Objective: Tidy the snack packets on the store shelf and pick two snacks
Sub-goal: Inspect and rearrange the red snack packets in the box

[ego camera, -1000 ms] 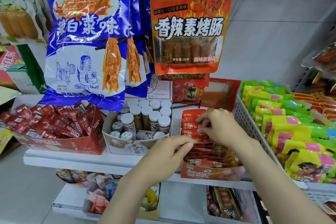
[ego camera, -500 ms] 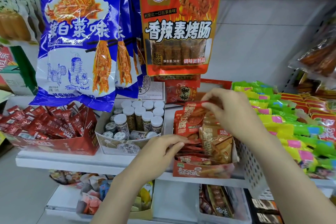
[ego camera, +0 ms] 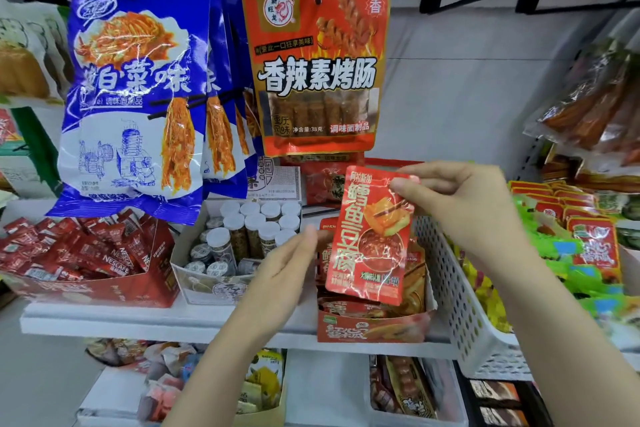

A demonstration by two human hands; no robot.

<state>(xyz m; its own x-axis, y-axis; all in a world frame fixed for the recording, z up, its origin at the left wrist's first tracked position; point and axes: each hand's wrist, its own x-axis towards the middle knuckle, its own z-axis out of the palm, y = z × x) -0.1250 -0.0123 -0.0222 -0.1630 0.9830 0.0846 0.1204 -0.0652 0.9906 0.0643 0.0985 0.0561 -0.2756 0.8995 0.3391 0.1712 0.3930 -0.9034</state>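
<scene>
My right hand [ego camera: 460, 204] is pinching a red snack packet [ego camera: 372, 239] by its top corner above the open red box [ego camera: 374, 328]; my left hand [ego camera: 280, 274], fingers straight, is possibly touching the packets there.

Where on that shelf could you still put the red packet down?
Bare shelf shows only as a strip between the jar box and the red snack box. Elsewhere boxes and the white basket sit close together. The right hand holds the red packet.
</scene>
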